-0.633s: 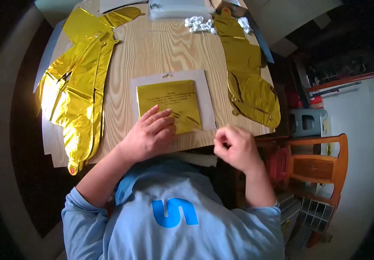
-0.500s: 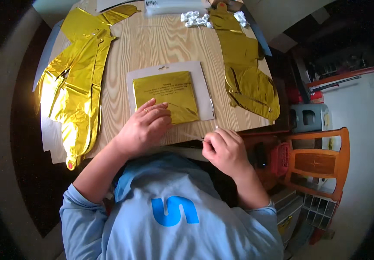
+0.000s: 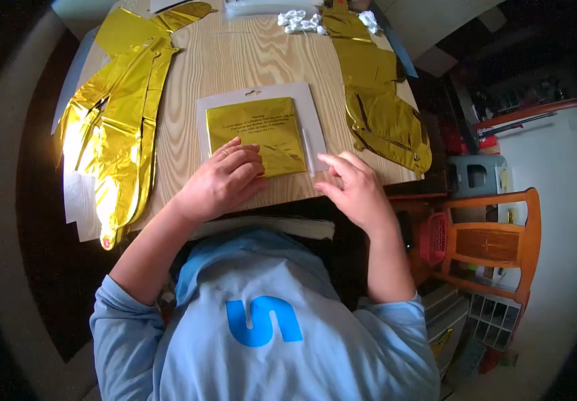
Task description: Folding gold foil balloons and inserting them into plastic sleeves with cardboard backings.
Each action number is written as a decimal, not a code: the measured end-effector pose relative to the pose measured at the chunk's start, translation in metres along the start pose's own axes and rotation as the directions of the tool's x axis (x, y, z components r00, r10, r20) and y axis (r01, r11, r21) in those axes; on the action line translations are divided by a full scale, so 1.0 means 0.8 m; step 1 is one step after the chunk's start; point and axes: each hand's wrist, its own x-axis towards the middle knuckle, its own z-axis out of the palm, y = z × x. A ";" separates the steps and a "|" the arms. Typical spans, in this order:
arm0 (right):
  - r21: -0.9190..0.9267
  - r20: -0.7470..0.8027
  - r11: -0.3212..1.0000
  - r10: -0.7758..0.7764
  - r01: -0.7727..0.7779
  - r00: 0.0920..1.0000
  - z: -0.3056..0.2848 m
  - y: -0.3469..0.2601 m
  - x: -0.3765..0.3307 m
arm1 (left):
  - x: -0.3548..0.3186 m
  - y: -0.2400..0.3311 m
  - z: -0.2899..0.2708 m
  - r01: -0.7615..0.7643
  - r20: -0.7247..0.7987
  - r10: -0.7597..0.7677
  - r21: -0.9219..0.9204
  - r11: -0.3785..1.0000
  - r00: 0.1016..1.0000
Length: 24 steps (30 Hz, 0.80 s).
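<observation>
The table [image 3: 248, 60] stretches away from my hands, and its near edge runs right under my wrists, so anything I nudge toward myself could slide off into my lap. Far to the left of my left hand lies a long crinkled gold foil balloon [image 3: 118, 134], partly hanging over the table's side; a careless sweep of my forearm could, I judge, drag it off or crease it. Beyond my right hand, up and to the right, a second gold foil balloon [image 3: 382, 107] sits at the table's edge, well apart from my fingers.

The flat packet [image 3: 258, 127], a folded gold sheet on a pale card backing, lies directly under and ahead of my left hand [image 3: 225, 184]. That hand rests open and flat, fingers spread on the packet's lower left corner, pinning it rather than gripping. My right hand [image 3: 352, 187] is loosely open, fingertips touching the table just beside the packet's lower right corner, holding nothing. If I pull the clear cover there too hard, the thin foil inside may tear or the packet may skid out from under my palm.
</observation>
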 end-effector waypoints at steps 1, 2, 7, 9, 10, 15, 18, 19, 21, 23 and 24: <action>0.016 0.017 1.000 -0.008 0.008 1.000 -0.003 0.003 0.003 | 0.001 0.000 -0.001 -0.001 -0.001 0.001 -0.007 1.000 1.000; 0.029 0.030 1.000 -0.008 0.007 1.000 -0.006 0.005 0.003 | 0.001 0.000 0.000 -0.003 0.002 0.003 -0.009 1.000 1.000; -0.083 -0.057 0.986 -0.150 0.145 0.987 0.015 0.020 0.017 | 0.003 0.000 0.000 0.009 0.007 -0.009 -0.001 1.000 1.000; -0.116 -0.092 0.980 -0.173 0.162 0.981 0.018 0.019 0.017 | 0.003 -0.001 0.001 0.005 0.008 -0.005 0.003 1.000 1.000; -0.131 -0.103 0.979 -0.172 0.158 0.980 0.018 0.018 0.015 | 0.003 -0.002 0.001 0.002 0.008 -0.002 0.003 1.000 1.000; -0.095 -0.089 0.985 -0.149 0.141 0.985 0.002 0.014 -0.006 | 0.005 -0.001 -0.016 0.008 0.046 -0.007 -0.012 1.000 0.999; -0.237 -0.047 0.954 -0.203 0.186 0.978 -0.002 0.003 -0.027 | 0.015 0.009 -0.025 -0.041 0.078 0.042 -0.015 0.999 0.996; -0.253 -0.055 0.951 -0.196 0.176 0.979 0.001 0.000 -0.034 | 0.022 0.015 -0.022 -0.074 0.081 0.077 -0.030 0.997 0.994; -0.274 -0.063 0.946 -0.197 0.173 0.978 0.003 0.000 -0.040 | 0.036 0.028 -0.010 -0.117 0.128 0.126 -0.069 0.991 0.984; -0.319 -0.061 0.924 -0.243 0.212 0.968 0.004 0.000 -0.040 | 0.043 0.032 0.008 -0.132 0.195 0.146 -0.082 0.988 0.970; -0.342 -0.060 0.911 -0.266 0.231 0.962 0.004 0.000 -0.040 | 0.045 0.031 0.016 -0.141 0.228 0.158 -0.088 0.986 0.961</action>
